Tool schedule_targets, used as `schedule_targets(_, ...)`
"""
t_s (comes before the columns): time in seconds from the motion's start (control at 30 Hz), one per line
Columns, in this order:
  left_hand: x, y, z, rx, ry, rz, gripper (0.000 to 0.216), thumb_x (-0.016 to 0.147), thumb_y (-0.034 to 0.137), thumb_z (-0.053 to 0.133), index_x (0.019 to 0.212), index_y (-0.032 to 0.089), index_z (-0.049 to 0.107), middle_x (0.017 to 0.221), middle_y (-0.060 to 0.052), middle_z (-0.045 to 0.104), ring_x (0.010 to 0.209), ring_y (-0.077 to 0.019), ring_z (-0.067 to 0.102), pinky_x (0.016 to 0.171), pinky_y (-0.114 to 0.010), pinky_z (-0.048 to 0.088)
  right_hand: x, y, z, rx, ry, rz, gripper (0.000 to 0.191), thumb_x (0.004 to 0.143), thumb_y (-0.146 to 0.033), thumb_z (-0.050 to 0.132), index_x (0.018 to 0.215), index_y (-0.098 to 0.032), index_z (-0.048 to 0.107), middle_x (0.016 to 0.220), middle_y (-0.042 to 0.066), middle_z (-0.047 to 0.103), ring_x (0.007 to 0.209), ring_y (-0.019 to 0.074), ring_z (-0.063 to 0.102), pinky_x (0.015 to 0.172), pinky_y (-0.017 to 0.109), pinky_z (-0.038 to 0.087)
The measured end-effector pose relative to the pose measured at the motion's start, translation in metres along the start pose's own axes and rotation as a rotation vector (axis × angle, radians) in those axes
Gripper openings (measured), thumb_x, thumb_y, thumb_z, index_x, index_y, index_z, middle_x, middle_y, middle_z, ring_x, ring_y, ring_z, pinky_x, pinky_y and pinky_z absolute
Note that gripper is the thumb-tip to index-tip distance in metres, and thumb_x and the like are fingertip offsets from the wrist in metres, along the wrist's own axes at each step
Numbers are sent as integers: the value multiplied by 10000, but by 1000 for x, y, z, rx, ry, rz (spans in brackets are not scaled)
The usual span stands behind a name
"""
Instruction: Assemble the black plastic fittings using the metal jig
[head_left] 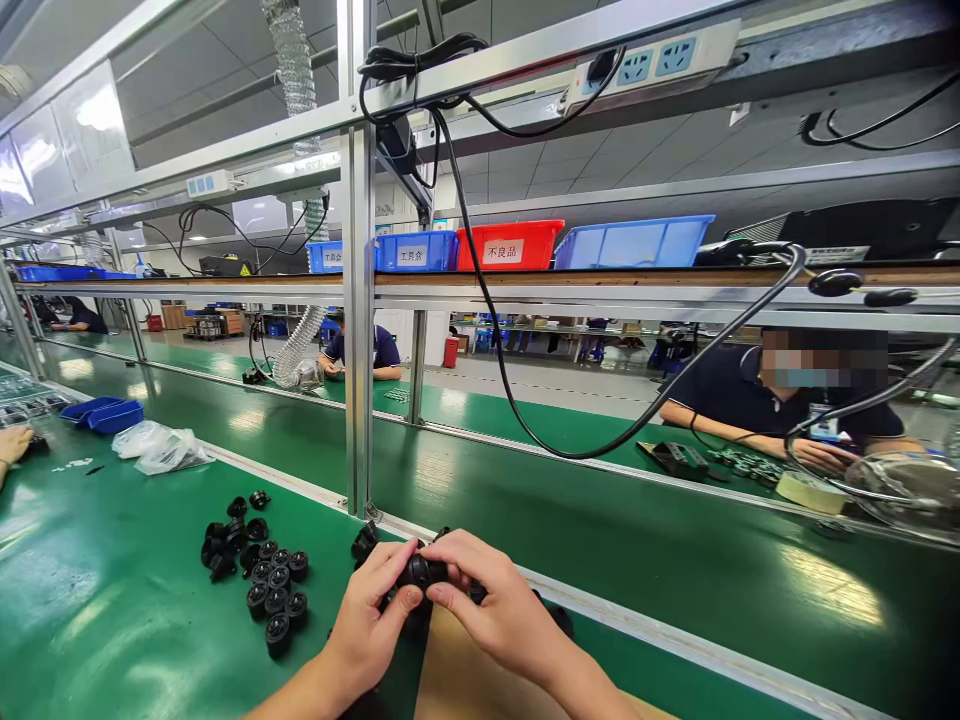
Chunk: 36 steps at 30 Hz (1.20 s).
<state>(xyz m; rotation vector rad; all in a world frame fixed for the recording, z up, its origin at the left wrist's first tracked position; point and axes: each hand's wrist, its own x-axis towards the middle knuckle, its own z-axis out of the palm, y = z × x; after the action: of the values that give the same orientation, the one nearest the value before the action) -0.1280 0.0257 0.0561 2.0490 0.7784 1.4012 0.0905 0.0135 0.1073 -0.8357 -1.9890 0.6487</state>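
Note:
Both my hands meet at the bottom centre of the head view. My left hand (371, 615) and my right hand (495, 605) pinch a small round black plastic part (418, 572) between their fingertips, just above the green bench (112, 610). To the left lies a cluster of several similar black round parts (262, 570), some lined up in rows, some loose. One more black part (365, 541) lies just beyond my left fingers. A tan board (457, 675) shows under my wrists.
A metal upright (358, 320) stands right behind the parts. Clear plastic bags (161, 447) and blue trays (103, 413) lie at the far left, near another person's hand (11, 445). A green conveyor belt (600, 520) runs behind; people sit across it. Bins line the overhead shelf (510, 245).

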Motion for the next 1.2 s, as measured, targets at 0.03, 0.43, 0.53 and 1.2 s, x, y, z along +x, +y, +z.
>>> schedule_targets(0.03, 1, 0, -1, 5, -3, 14, 437, 1066, 329, 624, 1503, 335, 622, 1342, -85, 724, 1234, -263, 684, 1095, -382, 562, -1, 1, -1, -13, -8, -16, 320, 972, -178, 653, 1263, -281, 738, 1147, 74, 714, 920, 190, 651, 758, 302, 532)
schedule_targets(0.43, 4, 0, 1, -2, 83, 100, 405, 996, 293, 752, 1398, 321, 711, 1222, -74, 782, 1105, -252, 729, 977, -360, 606, -2, -2, -6, -130, -53, -90, 359, 990, -143, 639, 1317, -285, 678, 1166, 72, 724, 1054, 227, 668, 949, 364, 556)
schedule_targets(0.53, 3, -1, 1, -33, 95, 41, 415, 992, 291, 758, 1403, 325, 708, 1254, -72, 773, 1145, -254, 724, 1004, -353, 601, -2, -2, -6, -142, -40, -112, 348, 996, -146, 633, 1315, -281, 670, 1198, 74, 718, 1059, 228, 663, 942, 363, 552)
schedule_targets(1.2, 2, 0, 2, -19, 117, 51, 364, 942, 283, 821, 1298, 331, 764, 1147, -42, 804, 1045, -232, 731, 930, -337, 607, -3, -5, -4, -239, -40, -29, 248, 987, -225, 664, 1231, -264, 683, 1062, 54, 738, 966, 232, 674, 859, 353, 520)
